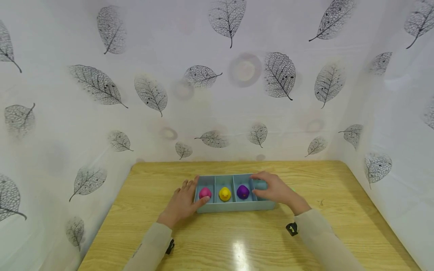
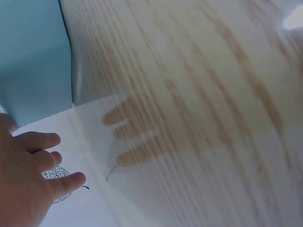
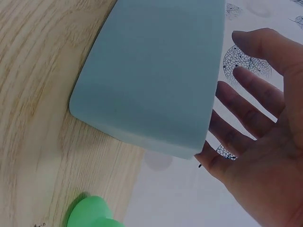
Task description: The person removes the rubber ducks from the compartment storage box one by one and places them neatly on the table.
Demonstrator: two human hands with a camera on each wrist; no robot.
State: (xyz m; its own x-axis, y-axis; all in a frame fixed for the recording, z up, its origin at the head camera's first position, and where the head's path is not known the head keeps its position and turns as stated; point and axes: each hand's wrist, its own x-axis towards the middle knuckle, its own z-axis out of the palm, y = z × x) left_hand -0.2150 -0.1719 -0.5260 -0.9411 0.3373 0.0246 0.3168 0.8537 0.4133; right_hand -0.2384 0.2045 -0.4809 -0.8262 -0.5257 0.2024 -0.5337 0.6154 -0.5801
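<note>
A pale blue divided box (image 1: 234, 206) sits on the wooden table, its compartments in a row. From left to right, three of them hold a pink rounded toy (image 1: 204, 193), a yellow toy (image 1: 225, 194) that looks like a duck, and a purple toy (image 1: 243, 192). At the box's left end rests my left hand (image 1: 181, 201), thumb over the front rim by the pink toy, other fingers extended along the outside. My right hand (image 1: 276, 189) is over the rightmost compartment, partly hiding it. In the right wrist view its fingers (image 3: 248, 111) are spread, with nothing held.
On the table (image 1: 237, 233), just beyond the box's right end, lies a green rounded object (image 3: 92, 213), mostly hidden by the right hand in the head view. White sheeting (image 1: 217, 113) with a leaf print stands along the table's back and sides.
</note>
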